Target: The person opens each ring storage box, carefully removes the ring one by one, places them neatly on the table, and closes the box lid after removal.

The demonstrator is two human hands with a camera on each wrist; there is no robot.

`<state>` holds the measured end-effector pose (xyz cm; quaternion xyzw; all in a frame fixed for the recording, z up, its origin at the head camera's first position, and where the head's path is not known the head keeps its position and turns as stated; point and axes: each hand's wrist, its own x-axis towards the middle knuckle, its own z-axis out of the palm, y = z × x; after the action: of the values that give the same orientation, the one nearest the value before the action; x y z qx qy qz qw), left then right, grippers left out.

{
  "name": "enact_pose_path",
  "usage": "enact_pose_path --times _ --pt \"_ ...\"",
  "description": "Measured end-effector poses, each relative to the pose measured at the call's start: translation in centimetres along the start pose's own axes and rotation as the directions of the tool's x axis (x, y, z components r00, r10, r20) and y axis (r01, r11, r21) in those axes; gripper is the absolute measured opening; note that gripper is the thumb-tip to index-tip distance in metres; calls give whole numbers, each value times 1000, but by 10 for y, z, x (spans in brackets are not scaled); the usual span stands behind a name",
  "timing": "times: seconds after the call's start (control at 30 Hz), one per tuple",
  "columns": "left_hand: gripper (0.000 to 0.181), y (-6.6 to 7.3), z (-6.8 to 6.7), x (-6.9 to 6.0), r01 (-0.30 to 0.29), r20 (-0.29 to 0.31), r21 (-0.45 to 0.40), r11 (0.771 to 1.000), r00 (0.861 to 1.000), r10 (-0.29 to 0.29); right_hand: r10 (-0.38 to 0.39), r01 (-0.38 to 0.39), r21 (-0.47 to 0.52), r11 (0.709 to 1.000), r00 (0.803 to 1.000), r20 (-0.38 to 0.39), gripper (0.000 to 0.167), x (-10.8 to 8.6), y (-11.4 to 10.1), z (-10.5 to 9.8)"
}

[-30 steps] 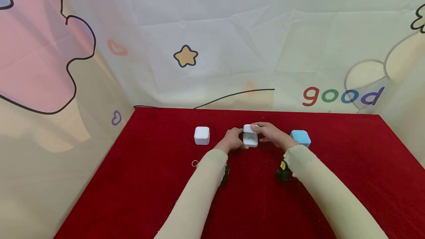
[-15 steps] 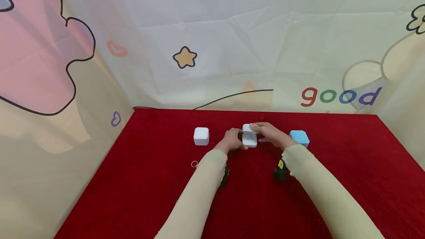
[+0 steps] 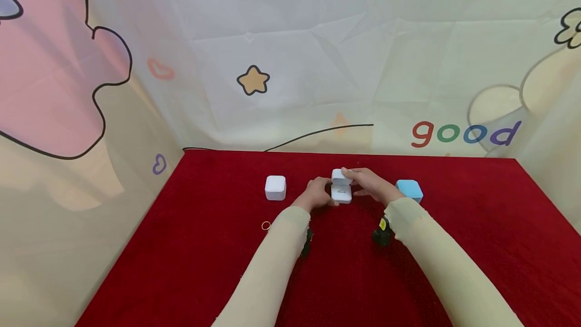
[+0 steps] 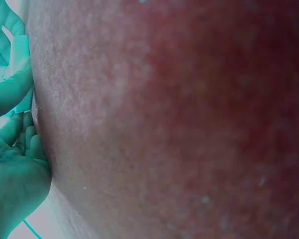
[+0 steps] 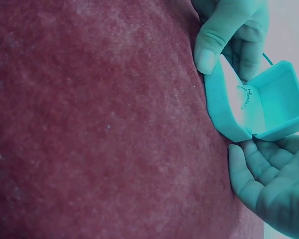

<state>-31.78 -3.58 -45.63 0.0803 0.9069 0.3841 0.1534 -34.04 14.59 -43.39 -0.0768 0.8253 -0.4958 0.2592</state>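
Note:
A small white ring box [image 3: 341, 196] stands with its lid up on the red cloth, tinted turquoise in the right wrist view. In its slot sits a ring [image 5: 247, 97] with a beaded-looking band. My left hand [image 3: 316, 194] grips the box's base from the left, its thumb low on the near side. From the right, my right hand [image 3: 373, 184] holds the raised lid [image 3: 338, 176], thumb on its top edge; other fingers are partly hidden beside the box. The left wrist view shows mostly cloth, with a hand [image 4: 20, 184] at its left edge.
A closed white box [image 3: 275, 187] lies to the left, and a light blue box [image 3: 410, 190] is partly behind the right forearm. Beside the left sleeve rests a thin gold-coloured ring [image 3: 266, 225]. A printed curtain [image 3: 308, 74] rises behind the red cloth [image 3: 195, 246].
Both hands stay on the ring box. Its lid looks slightly more upright than a second ago, and the head view has shifted a little.

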Motion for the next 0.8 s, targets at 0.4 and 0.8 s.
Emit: enact_pose_path --times 0.4,0.8 --pt "66 -1 0 1 -1 12 14 1000 1000 1 27 -26 31 999 1000 -7 67 2 -1 -1" --pt "66 -1 0 0 20 4 -12 1000 1000 -20 12 -9 51 999 999 -43 74 2 5 5"
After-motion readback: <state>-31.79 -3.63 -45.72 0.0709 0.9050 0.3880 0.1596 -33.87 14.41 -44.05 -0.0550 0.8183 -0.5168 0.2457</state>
